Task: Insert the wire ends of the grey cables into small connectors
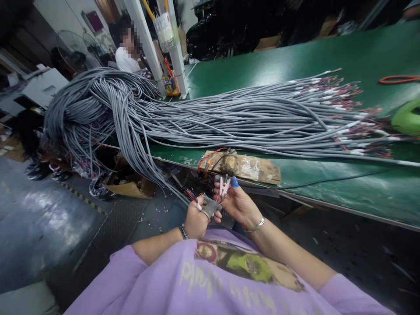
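Observation:
My left hand (196,220) is closed around the end of a grey cable (154,173), whose thin coloured wires fan out above my fist. My right hand (239,202) grips a small pink clip-like tool (224,185) next to those wire ends; a blue cap covers one fingertip. Both hands are close together just below the edge of the green table (344,183). The cable runs up to a big bundle of grey cables (229,118) lying across the table, their stripped coloured ends (354,113) at the right.
A taped cardboard pad (249,168) with red and black leads sits on the table edge. The cable bundle hangs off the left end toward a box (129,188) on the floor. Another person (127,54) sits at the back left by white posts (175,48).

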`<state>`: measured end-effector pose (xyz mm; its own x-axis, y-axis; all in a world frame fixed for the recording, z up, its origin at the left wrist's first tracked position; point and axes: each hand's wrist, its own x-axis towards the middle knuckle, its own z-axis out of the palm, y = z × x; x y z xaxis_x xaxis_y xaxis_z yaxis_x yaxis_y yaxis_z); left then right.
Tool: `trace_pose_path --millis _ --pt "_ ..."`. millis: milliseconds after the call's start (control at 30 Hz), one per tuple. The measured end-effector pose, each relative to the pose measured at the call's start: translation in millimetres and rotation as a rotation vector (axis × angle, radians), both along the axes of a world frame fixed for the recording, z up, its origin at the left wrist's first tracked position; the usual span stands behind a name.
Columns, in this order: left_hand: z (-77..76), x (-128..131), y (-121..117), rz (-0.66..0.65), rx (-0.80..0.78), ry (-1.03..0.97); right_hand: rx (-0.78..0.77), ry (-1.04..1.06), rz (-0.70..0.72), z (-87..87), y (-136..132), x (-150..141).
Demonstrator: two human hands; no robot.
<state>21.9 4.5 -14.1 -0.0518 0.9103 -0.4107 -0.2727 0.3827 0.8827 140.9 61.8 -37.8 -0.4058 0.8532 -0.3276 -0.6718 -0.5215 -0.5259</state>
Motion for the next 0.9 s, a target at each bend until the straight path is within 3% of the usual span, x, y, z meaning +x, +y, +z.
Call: trace_pose_path --millis 133,333,533,900 --pt "-1.1 -4.9 -3.5 -0.019 0.006 0.021 0.046 0.0 0.034 -2.9 -3.8 5.6" --pt "0.6 -12.3 -6.0 -0.035 0.008 0.061 0.191 -0.126 0.26 5.3 -22.5 13.6" --pt "1.4 -12.2 -6.0 -0.114 0.021 0.081 0.263 -0.32 0.171 17.9 -36.2 12.2" --pt "3.6 -15.6 -2.5 -0.37 0.002 0.053 0.325 -0.284 0.245 20.4 -35.8 12.0"
